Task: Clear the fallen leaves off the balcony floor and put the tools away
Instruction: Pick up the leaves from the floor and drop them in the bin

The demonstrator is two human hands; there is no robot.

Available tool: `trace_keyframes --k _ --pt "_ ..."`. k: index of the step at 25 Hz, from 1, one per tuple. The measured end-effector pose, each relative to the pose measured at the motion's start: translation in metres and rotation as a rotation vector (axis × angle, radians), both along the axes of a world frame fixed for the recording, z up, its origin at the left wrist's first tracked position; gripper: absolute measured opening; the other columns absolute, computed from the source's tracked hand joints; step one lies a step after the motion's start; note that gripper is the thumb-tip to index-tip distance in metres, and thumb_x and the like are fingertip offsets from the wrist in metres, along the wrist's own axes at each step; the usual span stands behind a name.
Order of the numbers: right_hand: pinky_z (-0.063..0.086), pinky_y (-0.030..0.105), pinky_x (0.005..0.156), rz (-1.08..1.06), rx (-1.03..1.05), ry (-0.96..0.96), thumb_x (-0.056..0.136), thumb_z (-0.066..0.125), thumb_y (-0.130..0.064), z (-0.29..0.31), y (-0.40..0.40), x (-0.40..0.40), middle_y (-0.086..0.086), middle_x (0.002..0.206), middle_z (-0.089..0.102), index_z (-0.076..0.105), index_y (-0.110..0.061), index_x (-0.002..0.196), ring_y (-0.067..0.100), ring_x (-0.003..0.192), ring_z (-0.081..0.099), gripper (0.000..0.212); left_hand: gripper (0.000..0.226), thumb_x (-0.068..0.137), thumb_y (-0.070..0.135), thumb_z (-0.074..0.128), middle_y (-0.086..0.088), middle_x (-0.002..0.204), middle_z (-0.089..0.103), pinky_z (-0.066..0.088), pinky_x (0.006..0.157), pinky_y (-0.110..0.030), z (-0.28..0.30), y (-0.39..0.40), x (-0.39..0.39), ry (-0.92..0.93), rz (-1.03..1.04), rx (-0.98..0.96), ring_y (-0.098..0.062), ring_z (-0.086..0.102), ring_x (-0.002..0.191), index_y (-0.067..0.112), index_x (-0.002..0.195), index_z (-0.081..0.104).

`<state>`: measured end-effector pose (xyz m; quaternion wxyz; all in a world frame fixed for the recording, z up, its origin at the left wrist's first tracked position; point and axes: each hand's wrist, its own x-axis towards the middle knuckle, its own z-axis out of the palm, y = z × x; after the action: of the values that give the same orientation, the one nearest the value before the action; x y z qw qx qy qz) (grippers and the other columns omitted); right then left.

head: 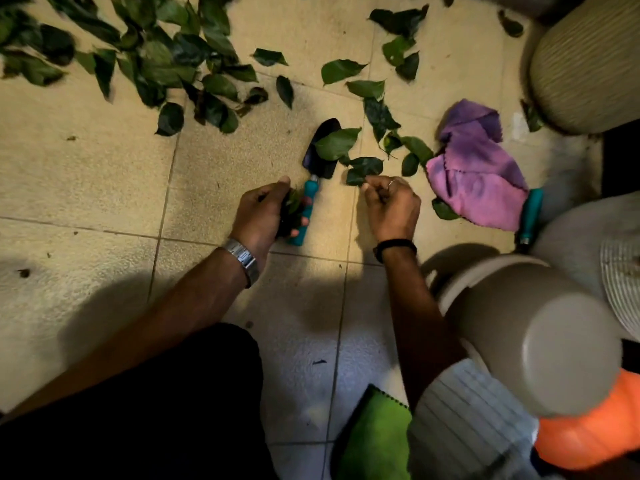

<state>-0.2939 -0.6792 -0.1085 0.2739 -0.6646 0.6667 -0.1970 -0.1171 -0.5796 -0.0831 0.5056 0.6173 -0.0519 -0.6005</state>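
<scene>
Green leaves [114,53] lie scattered over the beige tiled floor [86,174], thickest at the top left. A black trowel [320,147] with a teal handle lies in the middle, a leaf [336,143] on its blade. My left hand [266,209] grips a bunch of leaves just above the trowel's handle. My right hand [389,206] pinches a dark leaf [360,174] on the floor to the right of the trowel. A second teal-handled tool [530,216] lies partly under a purple cloth [474,171].
A ribbed beige pot [585,64] stands at the top right. A grey-beige bin or can [526,337] with an orange part [595,424] fills the lower right. A green cloth [374,438] lies by my knee.
</scene>
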Motion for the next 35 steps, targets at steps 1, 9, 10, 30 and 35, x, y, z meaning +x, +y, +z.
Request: trace_keyframes --k 1,9,10,30,35 --pt "0.053 0.019 0.083 -0.027 0.025 -0.113 0.091 0.068 -0.016 0.005 0.016 0.006 -0.002 0.1 0.07 0.076 -0.016 0.101 0.007 0.088 0.065 0.012 0.026 0.103 0.034 0.053 -0.01 0.096 0.077 0.044 0.047 -0.023 -0.002 0.001 0.0 -0.003 0.009 0.011 -0.018 0.067 0.062 0.015 0.092 0.066" --pt "0.052 0.019 0.089 0.432 0.095 -0.409 0.093 0.064 -0.003 0.048 0.104 0.041 -0.005 0.112 0.073 0.075 -0.011 0.111 0.004 0.103 0.068 0.023 0.047 0.098 0.034 0.062 -0.002 0.053 0.052 0.034 0.048 -0.021 -0.015 0.012 0.009 -0.293 0.064 0.112 -0.015 0.045 0.049 0.017 0.054 0.059" --pt "0.052 0.017 0.089 0.409 0.105 -0.403 0.094 0.064 -0.003 0.05 0.088 0.036 -0.004 0.113 0.073 0.075 -0.011 0.112 0.003 0.103 0.068 0.023 0.052 0.097 0.035 0.063 0.0 0.051 0.046 0.031 0.047 -0.021 -0.016 0.013 0.014 -0.301 0.087 0.133 -0.015 0.041 0.047 0.02 0.048 0.053" --pt "0.054 0.026 0.084 0.265 -0.102 -0.26 0.088 0.066 -0.015 0.03 0.094 0.091 -0.004 0.097 0.071 0.073 -0.018 0.101 0.01 0.09 0.066 0.015 0.039 0.1 0.038 0.057 -0.001 0.068 0.063 0.043 0.063 -0.025 -0.008 0.029 0.021 -0.205 0.104 0.039 -0.014 0.056 0.065 0.003 0.09 0.073" --pt "0.053 0.028 0.093 0.547 0.094 -0.417 0.086 0.059 -0.002 0.029 0.114 0.082 0.001 0.107 0.072 0.075 -0.007 0.102 0.012 0.101 0.067 0.023 0.058 0.098 0.036 0.062 0.012 0.046 0.042 0.031 0.056 -0.026 -0.012 0.039 0.025 -0.299 0.131 0.039 -0.01 0.038 0.051 0.025 0.042 0.052"
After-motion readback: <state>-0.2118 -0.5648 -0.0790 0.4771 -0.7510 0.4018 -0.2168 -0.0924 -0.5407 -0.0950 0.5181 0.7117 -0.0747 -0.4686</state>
